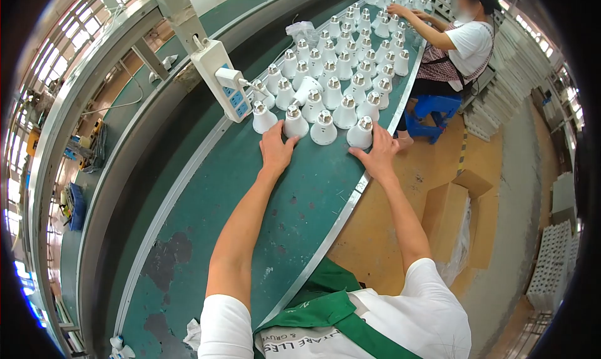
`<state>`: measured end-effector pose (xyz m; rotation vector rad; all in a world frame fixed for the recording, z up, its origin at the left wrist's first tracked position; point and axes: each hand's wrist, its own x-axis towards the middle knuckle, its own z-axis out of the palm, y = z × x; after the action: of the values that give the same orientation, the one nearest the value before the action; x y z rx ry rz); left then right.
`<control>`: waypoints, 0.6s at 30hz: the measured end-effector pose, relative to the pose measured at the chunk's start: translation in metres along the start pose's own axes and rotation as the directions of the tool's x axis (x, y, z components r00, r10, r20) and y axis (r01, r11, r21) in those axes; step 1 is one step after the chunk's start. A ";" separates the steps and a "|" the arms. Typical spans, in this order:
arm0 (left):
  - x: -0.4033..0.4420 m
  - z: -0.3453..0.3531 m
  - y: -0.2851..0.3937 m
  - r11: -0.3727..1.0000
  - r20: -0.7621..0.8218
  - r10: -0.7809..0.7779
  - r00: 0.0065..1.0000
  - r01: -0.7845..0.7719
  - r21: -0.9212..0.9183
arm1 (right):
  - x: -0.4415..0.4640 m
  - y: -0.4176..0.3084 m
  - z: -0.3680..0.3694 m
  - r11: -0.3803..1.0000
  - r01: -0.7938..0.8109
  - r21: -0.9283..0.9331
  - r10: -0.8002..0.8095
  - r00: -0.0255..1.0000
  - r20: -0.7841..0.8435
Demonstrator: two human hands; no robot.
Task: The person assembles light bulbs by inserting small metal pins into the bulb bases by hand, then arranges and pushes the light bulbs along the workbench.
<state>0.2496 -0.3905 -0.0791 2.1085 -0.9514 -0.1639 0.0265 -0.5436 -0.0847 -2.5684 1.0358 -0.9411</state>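
Note:
Many white LED light bulbs stand base-down on a green bench (219,202), their metal screw caps upward. At the near left of the group, my left hand (276,151) has its fingers and thumb around the lower side of one light bulb (295,123). Another light bulb (263,120) stands just left of those fingers. My right hand (380,153) curls round the light bulb (359,133) nearest the bench's right edge, thumb at its front and fingers along its right side. Between my hands stands a light bulb (323,131) that neither touches. One light bulb (307,90) lies tilted among the others.
A power strip (220,77) with a plugged-in adapter hangs on a post at the left. A co-worker (466,46) sits on a blue stool (432,115), reaching to the far bulbs. An open cardboard box (447,218) stands on the floor at right. A clear plastic bag (302,31) lies beside the bulbs.

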 end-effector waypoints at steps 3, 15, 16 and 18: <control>-0.009 -0.001 -0.013 0.976 -0.110 0.200 0.974 -0.188 0.114 | 0.012 -0.012 -0.030 1.000 0.011 0.025 -0.007 0.988 -0.154; 0.002 0.002 0.017 0.985 -0.292 0.162 0.942 -0.174 -0.014 | 0.161 -0.122 0.006 0.773 0.630 0.080 -0.612 0.704 0.361; 0.004 -0.003 0.030 0.990 -0.164 0.065 0.984 -0.084 -0.116 | 0.165 -0.127 0.016 0.764 0.644 0.031 -0.615 0.712 0.339; 0.007 0.002 0.025 0.996 -0.131 0.027 0.991 -0.039 -0.085 | 0.179 -0.124 0.043 0.822 0.524 0.225 -0.565 0.698 0.440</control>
<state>0.2389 -0.4061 -0.0611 1.9966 -0.8859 -0.0503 0.2194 -0.5772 0.0201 -2.8590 0.0734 -0.3510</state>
